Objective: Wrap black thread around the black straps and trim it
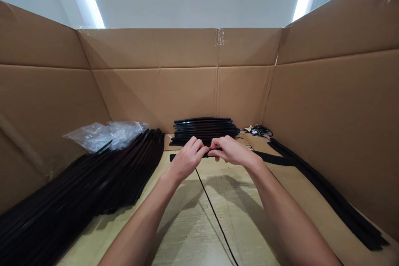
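Observation:
My left hand (190, 156) and my right hand (229, 151) meet over the table, fingertips almost touching. Both are closed in a pinch on a flat black strip (272, 158), whose ends stick out to either side of them. Below my left hand, a thin black cord (213, 211) runs down toward the bottom edge of the view. Whether the cord is joined to the strip is hidden by my fingers. Just beyond my hands lies a stack of black strips (204, 128).
A large pile of long black strips (102, 183) covers the left side, with clear plastic bags (109, 135) on it. Long black strips (327, 197) lie along the right. A small tangle of cords (258, 130) sits at the back right. Tall cardboard walls (187, 91) surround the table (199, 241).

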`<state>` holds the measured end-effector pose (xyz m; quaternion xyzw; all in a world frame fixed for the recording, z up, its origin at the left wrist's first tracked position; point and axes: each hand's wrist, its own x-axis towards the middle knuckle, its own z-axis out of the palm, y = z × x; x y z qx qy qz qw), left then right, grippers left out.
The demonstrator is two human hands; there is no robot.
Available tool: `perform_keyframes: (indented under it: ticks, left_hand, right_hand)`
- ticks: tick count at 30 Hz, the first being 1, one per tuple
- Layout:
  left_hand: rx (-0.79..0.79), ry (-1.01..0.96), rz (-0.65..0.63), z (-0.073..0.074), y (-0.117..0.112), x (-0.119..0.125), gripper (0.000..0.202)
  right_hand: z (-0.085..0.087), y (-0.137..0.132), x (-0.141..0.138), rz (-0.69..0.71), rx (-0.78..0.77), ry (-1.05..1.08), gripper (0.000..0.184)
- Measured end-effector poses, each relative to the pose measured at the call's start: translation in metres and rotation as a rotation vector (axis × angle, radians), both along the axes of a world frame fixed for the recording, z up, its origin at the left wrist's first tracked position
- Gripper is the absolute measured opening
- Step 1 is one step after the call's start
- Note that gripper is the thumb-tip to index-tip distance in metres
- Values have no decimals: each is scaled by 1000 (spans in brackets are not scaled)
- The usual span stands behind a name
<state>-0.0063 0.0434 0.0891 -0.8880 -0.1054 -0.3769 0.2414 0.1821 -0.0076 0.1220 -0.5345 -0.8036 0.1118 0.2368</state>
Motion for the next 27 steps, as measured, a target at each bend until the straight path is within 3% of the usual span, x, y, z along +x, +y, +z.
perform_keyframes:
  ticks: [9,16,20,27]
  left_hand:
    - [-30,-47,-82,4,0,-3,22]
    - [-146,-123,-93,3,5,-1,19]
    - [-397,-162,-96,4,7,-1,11]
    - [-1075,-346,-80,10,7,-6,5]
  right_hand:
    - [-1,-2,-3,15,-27,-16,19]
    - [0,-2,-4,23,19,-85,16]
    - [-4,0,-6,4,88,-223,14]
    - [-5,-5,-14,-29,205,-385,18]
